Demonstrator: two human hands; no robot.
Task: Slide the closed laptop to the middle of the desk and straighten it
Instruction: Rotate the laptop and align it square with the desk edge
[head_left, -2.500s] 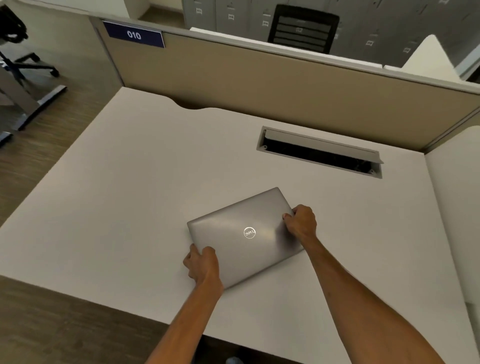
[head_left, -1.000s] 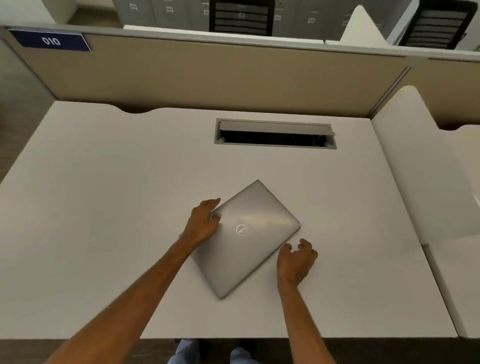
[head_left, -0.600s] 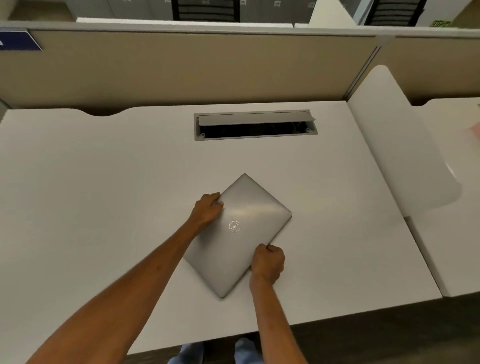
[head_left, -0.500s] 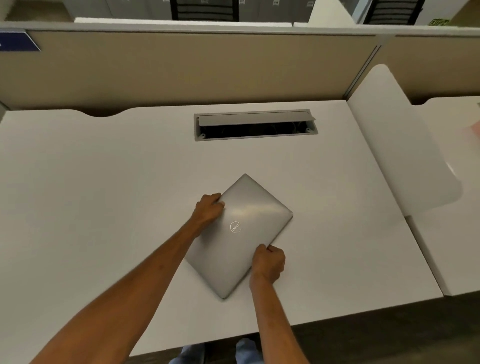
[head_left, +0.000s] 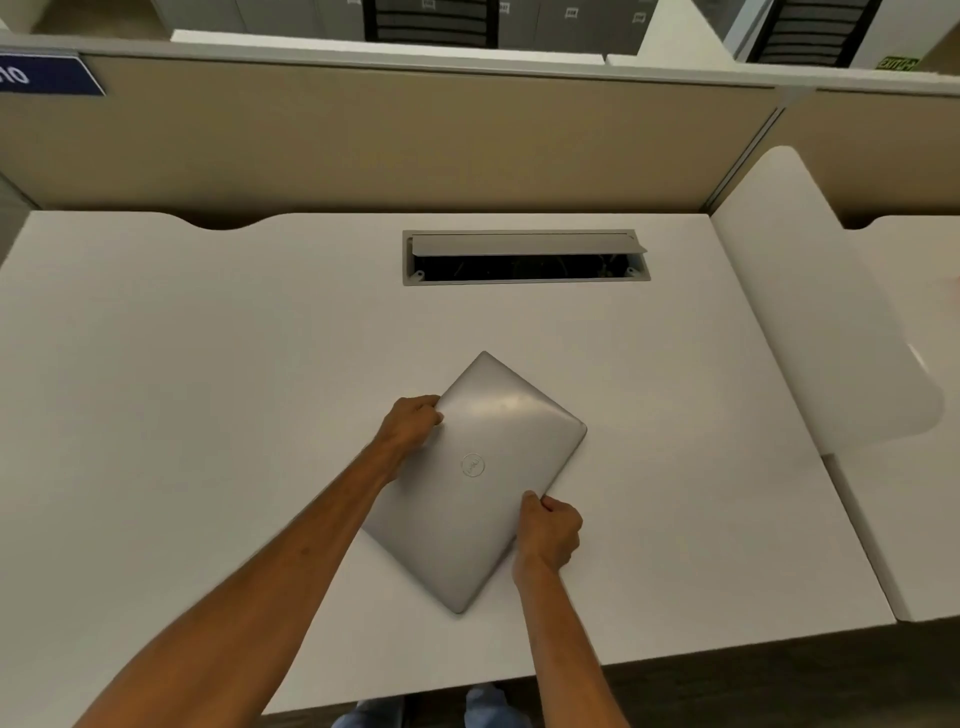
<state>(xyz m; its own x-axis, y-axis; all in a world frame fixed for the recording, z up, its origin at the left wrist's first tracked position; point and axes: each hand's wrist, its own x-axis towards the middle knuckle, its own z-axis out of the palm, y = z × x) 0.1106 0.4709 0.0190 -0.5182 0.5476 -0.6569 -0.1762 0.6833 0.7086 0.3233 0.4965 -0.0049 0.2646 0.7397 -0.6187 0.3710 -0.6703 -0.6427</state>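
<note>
A closed silver laptop (head_left: 483, 467) with a round logo on its lid lies flat on the white desk (head_left: 208, 389), a little in front of the desk's middle. It sits turned like a diamond, one corner pointing to the far side and one toward me. My left hand (head_left: 410, 422) grips its upper left edge, fingers curled over the rim. My right hand (head_left: 550, 530) is closed on its lower right edge, thumb on the lid.
A grey cable hatch (head_left: 524, 257) with its flap raised is set into the desk behind the laptop. A beige partition (head_left: 389, 140) runs along the back. A white side divider (head_left: 826, 312) bounds the desk on the right, with another desk beyond.
My left hand went from the near corner to the upper left edge, my right from the far right corner to the lower right edge. The laptop lies more skewed. In the last half second nothing moved.
</note>
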